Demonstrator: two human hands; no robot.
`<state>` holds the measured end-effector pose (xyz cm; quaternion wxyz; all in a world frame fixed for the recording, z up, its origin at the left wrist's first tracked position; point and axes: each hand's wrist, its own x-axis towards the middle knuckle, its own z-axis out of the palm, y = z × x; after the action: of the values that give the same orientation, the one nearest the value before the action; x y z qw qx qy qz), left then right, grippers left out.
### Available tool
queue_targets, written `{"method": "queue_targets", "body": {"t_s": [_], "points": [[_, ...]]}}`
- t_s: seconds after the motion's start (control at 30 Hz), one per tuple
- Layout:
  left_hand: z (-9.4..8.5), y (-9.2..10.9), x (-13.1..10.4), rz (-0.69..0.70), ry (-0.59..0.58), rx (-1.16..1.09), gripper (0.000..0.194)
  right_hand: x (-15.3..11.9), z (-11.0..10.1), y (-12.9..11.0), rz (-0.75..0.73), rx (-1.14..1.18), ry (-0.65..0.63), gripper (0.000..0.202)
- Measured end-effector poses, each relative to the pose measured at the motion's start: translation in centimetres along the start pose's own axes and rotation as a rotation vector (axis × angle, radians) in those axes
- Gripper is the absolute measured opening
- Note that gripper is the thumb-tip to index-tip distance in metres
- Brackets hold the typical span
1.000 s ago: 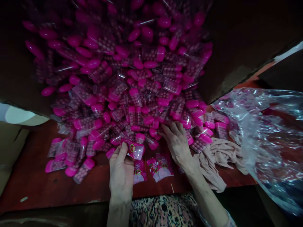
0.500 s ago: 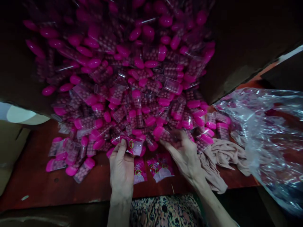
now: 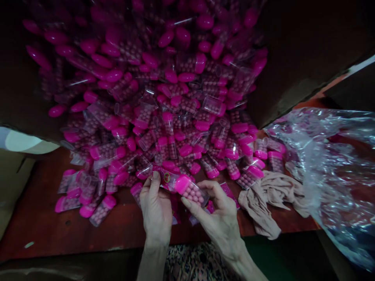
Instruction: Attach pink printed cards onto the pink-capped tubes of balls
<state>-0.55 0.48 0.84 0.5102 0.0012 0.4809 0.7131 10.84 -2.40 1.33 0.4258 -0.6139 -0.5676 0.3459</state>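
Between thumb and fingers, my left hand (image 3: 156,207) grips a pink printed sleeve (image 3: 166,178), clear along part of its length. My right hand (image 3: 219,210) holds a clear candy bottle (image 3: 191,191) with a bright pink cap and pink balls inside. The bottle is tilted, its cap end against or very close to the sleeve's right end; I cannot tell whether it is inside. More pink sleeves (image 3: 230,193) lie on the table, partly hidden behind my right hand.
A large heap of pink-capped bottles (image 3: 175,105) spills from a dark box (image 3: 293,58) onto the red table (image 3: 117,226). A beige cloth (image 3: 263,199) and crumpled clear plastic (image 3: 334,168) lie at the right. Several loose bottles (image 3: 88,195) sit at the left.
My right hand has come away from the heap with a bottle and moved left and down to the sleeve. My left hand has shifted slightly right, still gripping the sleeve.
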Motion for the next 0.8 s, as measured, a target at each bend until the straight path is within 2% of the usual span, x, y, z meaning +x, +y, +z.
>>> {"method": "queue_targets", "body": {"t_s": [0.1,0.23,0.57,0.8], "points": [[0.2,0.0,0.0,0.054,0.021,0.041,0.013,0.2,-0.2,0.0,0.028,0.028,-0.050,0.024],[0.2,-0.1,-0.1,0.069,-0.018,0.090,0.015,0.3,-0.2,0.3,0.047,0.032,-0.033,0.022],[0.4,-0.3,-1.2,0.025,-0.099,0.203,0.019,0.1,0.3,0.8,0.102,0.127,0.030,0.022],[0.8,-0.3,-1.5,-0.037,-0.088,0.148,0.026,-0.7,0.9,1.2,0.103,0.202,0.103,0.021]]}}
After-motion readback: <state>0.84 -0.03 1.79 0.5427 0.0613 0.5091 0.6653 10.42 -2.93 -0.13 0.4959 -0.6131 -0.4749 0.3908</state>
